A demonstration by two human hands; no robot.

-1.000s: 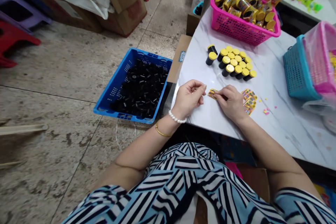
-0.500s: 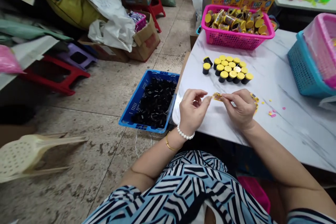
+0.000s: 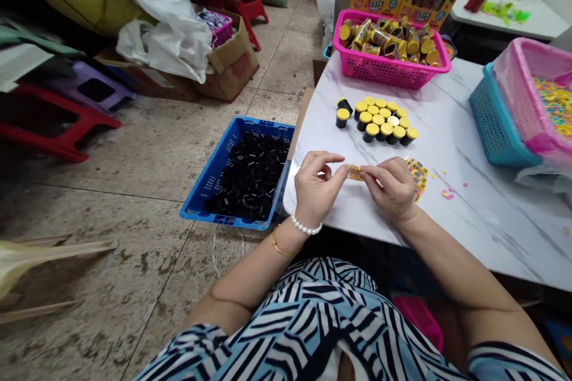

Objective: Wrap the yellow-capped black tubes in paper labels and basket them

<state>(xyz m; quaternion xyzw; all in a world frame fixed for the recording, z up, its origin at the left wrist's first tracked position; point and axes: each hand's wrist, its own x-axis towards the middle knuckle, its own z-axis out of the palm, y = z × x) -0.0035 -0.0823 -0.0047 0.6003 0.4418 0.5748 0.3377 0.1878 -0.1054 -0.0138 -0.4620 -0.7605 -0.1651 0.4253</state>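
Above the near edge of the marble-patterned table, both my hands meet around a small yellow printed label (image 3: 356,173). My left hand (image 3: 318,183), with a pearl bracelet at the wrist, has its thumb at the label's left end; the index finger is bent and raised. My right hand (image 3: 390,186) pinches the other end between thumb and fingertips. Partly behind the right hand lies a pile of yellow printed labels (image 3: 418,175). Beyond the hands stand several black cups with yellow lids (image 3: 385,122), grouped close together, and one black cup (image 3: 344,105) tilted at their left.
A pink basket (image 3: 384,74) of wrapped yellow-lidded cups stands at the back. Stacked blue and pink baskets (image 3: 500,116) are at right. Small pink and yellow bits (image 3: 448,193) lie on the table (image 3: 482,232). Left and lower is a blue crate (image 3: 203,190) of black pieces.
The view has turned slightly right, so everything appears shifted left. My hands keep nearly the same pose around the label, and more of the label pile shows beside my right hand.
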